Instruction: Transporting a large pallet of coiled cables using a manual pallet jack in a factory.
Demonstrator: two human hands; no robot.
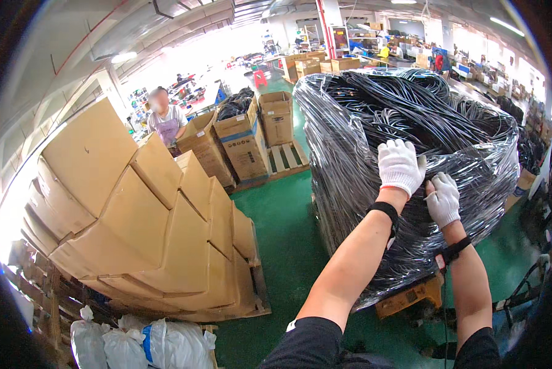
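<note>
A big load of coiled black cables [405, 104] stands in front of me, its sides wound in clear plastic wrap [343, 166]. The wrap is open at the top, where the cables show. My left hand [401, 165], in a white knitted glove, is closed at the wrap's upper near edge with its fingers curled over. Lower and to the right, my right hand [443, 198], gloved the same way, is closed in a fist on the wrap's near side. Folds of the film crease around both hands. Each wrist has a black strap.
Stacked brown cartons [147, 227] rise on a pallet at the left. White sacks [165, 344] lie at the lower left. Beyond are open cartons [245, 144], one filled with black goods, and a person [165, 120] beside them. A yellow-orange support [411, 298] shows under the cable load.
</note>
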